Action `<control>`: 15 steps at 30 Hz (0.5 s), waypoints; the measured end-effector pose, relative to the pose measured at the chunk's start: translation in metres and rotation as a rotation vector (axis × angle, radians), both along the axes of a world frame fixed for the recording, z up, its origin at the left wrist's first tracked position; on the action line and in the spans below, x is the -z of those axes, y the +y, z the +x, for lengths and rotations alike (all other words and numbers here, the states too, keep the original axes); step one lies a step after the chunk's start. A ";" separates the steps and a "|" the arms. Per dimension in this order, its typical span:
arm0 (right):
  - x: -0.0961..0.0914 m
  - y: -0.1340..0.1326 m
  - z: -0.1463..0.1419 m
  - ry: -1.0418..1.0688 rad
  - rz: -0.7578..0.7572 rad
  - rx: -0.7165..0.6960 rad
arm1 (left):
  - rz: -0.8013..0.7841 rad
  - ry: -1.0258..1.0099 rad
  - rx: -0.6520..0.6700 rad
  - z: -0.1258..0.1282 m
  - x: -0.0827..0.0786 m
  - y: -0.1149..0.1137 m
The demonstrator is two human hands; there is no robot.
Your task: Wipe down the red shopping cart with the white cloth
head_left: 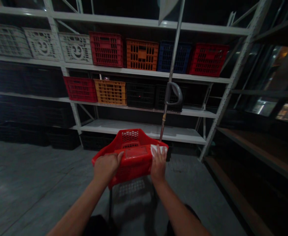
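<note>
A red plastic shopping cart (136, 164) with a perforated basket stands in front of me. My left hand (107, 166) is closed around the left part of its handle bar, thumb on top. On the right end of that bar, my right hand (159, 164) presses a white cloth (155, 150), its fingers laid over the bar. Whether the white piece is fabric or paper is unclear. Between the hands, a clear label panel (136, 152) sits on the bar. A metal pole (174, 55) with a grey loop handle (175, 94) rises at the cart's right side.
White metal shelving (144, 71) stands ahead, holding red, orange, blue, yellow, black and white crates. An orange crate (142, 54) is on the upper shelf. Darker shelves (257, 150) run along the right. Grey floor (43, 177) lies around the cart.
</note>
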State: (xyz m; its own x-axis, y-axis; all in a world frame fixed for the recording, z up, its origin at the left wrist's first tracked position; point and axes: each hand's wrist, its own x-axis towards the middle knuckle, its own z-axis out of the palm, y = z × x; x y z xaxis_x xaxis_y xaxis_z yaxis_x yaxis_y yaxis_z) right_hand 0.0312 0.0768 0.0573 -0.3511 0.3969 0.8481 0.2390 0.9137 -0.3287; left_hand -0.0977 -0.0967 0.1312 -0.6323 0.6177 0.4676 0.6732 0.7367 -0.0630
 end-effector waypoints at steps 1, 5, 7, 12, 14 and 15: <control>0.007 -0.011 -0.007 0.010 0.007 -0.036 | -0.003 -0.004 0.003 0.002 0.000 0.001; 0.023 -0.015 -0.016 0.026 0.075 -0.115 | -0.024 -0.003 0.019 0.007 0.002 0.000; 0.026 0.005 -0.012 0.068 0.042 -0.076 | -0.031 0.012 0.024 0.008 0.003 -0.003; 0.002 0.075 -0.002 0.229 -0.404 -0.044 | -0.037 0.022 0.002 0.008 0.004 -0.007; -0.019 0.103 0.001 0.240 -0.627 -0.058 | -0.041 0.025 -0.007 0.007 0.005 -0.008; -0.030 0.116 0.002 0.250 -0.698 -0.056 | -0.042 0.028 -0.008 0.006 0.004 -0.009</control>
State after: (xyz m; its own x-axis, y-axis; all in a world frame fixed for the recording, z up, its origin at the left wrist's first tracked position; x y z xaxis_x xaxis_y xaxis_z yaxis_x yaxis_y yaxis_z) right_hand 0.0334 0.1925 0.0871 -0.2164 0.8599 0.4624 0.0402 0.4811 -0.8758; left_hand -0.0915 -0.1057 0.1267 -0.6239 0.6326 0.4590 0.6652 0.7381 -0.1131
